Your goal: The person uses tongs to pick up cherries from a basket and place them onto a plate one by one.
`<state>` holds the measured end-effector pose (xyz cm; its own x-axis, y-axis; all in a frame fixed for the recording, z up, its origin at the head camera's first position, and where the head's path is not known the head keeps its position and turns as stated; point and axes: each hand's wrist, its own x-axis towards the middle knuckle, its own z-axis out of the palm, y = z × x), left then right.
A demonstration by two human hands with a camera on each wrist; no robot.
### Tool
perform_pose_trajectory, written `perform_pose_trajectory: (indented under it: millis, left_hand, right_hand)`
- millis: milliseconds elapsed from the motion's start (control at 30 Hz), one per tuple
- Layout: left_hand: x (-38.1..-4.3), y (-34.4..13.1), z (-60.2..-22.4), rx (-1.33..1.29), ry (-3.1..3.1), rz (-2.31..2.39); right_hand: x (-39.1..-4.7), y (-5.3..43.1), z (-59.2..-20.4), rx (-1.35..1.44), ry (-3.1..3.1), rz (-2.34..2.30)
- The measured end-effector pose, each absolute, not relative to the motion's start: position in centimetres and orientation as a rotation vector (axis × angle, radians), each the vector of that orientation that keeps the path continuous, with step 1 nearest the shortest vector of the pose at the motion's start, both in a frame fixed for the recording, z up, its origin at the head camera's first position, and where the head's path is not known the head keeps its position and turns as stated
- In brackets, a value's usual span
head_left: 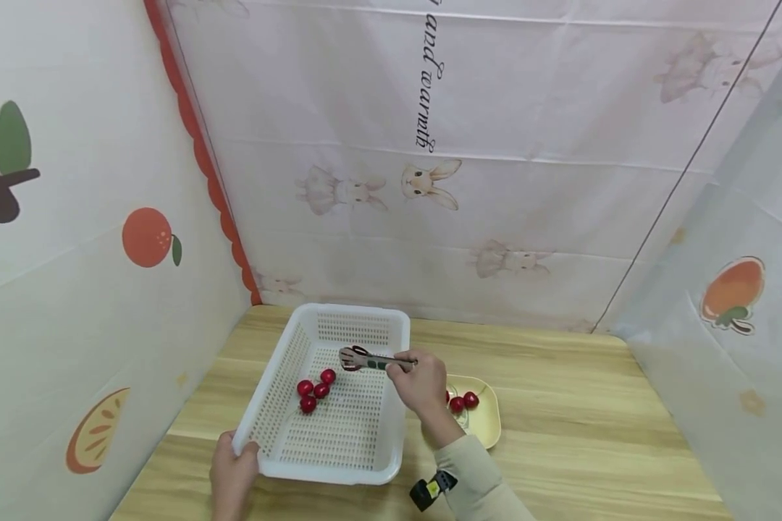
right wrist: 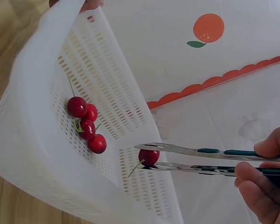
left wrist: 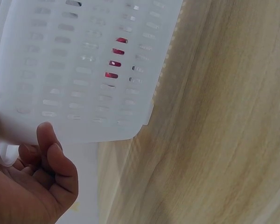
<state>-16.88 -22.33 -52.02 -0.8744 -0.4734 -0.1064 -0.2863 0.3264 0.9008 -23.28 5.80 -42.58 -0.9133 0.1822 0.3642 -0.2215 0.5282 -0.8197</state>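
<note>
My right hand [head_left: 423, 383] pinches a pair of metal tongs [head_left: 373, 359] with dark grip patches. In the right wrist view, one cherry [right wrist: 149, 157] with a green stem sits between the tong tips, over the white perforated basket [right wrist: 35, 88]. Several red cherries [head_left: 308, 404] lie grouped on the basket floor, toward its left side. My left hand [head_left: 233, 469] grips the basket's near left corner, thumb over the rim and fingers curled below, as the left wrist view shows. Red of the cherries [left wrist: 115, 63] peeks through the basket's slots there.
A yellow tray [head_left: 491, 420] with cherries [head_left: 471, 399] and a clear dish stands right of the basket, partly hidden behind my right forearm. All rests on a wood-grain table [head_left: 580, 427]. Printed cloth walls [head_left: 521, 195] enclose the back and sides.
</note>
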Motion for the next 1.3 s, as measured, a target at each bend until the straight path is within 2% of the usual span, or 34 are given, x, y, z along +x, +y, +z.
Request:
perform_pose_trajectory:
  millis: [300,867,1100,1300]
  left_hand:
    - [-16.8,-22.3,-51.9,0.782,-2.426,-1.612]
    - [-17.0,-22.3,-51.8,0.767,-2.413,-1.590]
    - [-18.0,-23.7,-54.6,0.769,-2.404,-1.555]
    - [-17.2,-22.6,-52.4,0.760,-2.390,-1.610]
  right_hand:
    - [-21.3,7.1,-42.2,0.123,-2.263,1.393]
    - [-19.0,11.1,-42.9,0.105,-2.094,1.437]
    - [-17.6,12.4,-42.9,0.137,-2.055,1.574]
    - [-16.5,13.9,-42.8,0.162,-2.041,1.456]
